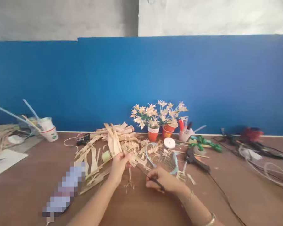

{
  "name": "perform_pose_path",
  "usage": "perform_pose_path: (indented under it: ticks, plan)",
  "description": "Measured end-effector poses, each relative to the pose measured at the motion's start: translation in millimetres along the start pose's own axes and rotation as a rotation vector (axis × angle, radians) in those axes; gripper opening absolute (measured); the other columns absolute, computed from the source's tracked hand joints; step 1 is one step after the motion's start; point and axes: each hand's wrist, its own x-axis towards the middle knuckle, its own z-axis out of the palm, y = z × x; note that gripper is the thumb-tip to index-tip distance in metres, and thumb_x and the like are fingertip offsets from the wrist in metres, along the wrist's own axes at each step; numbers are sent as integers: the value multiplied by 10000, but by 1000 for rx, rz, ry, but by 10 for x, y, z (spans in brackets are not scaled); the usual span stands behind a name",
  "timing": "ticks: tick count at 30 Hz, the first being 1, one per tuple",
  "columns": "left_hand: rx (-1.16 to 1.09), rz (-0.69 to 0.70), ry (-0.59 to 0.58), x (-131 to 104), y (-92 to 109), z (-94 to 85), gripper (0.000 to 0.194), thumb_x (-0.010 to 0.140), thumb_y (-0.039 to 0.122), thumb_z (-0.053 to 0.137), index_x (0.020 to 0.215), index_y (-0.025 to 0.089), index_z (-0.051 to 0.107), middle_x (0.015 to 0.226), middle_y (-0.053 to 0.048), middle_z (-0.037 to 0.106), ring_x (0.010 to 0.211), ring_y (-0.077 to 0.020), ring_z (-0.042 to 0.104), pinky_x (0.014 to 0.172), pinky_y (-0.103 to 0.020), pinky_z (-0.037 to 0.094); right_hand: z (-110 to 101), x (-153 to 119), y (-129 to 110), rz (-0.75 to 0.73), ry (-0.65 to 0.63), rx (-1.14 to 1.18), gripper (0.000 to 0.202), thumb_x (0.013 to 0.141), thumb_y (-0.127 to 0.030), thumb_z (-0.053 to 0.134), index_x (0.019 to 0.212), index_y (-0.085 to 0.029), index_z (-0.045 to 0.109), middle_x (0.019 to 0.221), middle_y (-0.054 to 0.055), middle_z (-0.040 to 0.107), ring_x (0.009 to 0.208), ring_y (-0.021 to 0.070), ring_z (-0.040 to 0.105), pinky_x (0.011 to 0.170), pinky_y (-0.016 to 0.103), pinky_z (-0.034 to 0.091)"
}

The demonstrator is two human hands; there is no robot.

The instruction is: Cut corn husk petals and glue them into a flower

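Observation:
My left hand (pixel 118 167) pinches a pale, dried corn husk strip (pixel 133 159) between thumb and fingers. Just to the right, my right hand (pixel 162 178) is wrapped round a pair of dark-handled scissors (pixel 157 184). The scissor blades point up and left towards the husk, and I cannot tell whether they touch it. A heap of husk strips (pixel 113 138) lies behind and to the left of my left hand. Close by stands a light green roll of tape (pixel 106 156). Thin husk scraps (pixel 130 182) lie on the table below my hands.
Husk flowers (pixel 151 113) stand in orange paper cups (pixel 153 135) at the back. A white roll (pixel 169 143), a glue gun (pixel 195 160) with a trailing cord, and green leaves (pixel 208 144) lie right. A pixelated object (pixel 66 190) lies left, a white cup (pixel 49 130) behind it.

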Motion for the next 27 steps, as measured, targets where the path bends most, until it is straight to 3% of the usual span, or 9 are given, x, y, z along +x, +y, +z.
perform_pose_path:
  ticks: [10,27]
  plan:
    - [-98,-43,16,-13,-11,37,330,604,398,744,734,117,629,676,-54,688,606,-159,643,521,-218,498,43,53,4,28,2,99,231,703,-367,652,713,-139,615,405,-78,463,322,40,402,314,127,307]
    - [-121,-20,74,-43,-45,90,285,607,344,756,723,112,638,648,-40,687,568,-137,634,507,-207,505,82,90,22,26,48,118,244,701,-382,662,708,-147,596,410,-77,485,319,43,415,304,125,314]
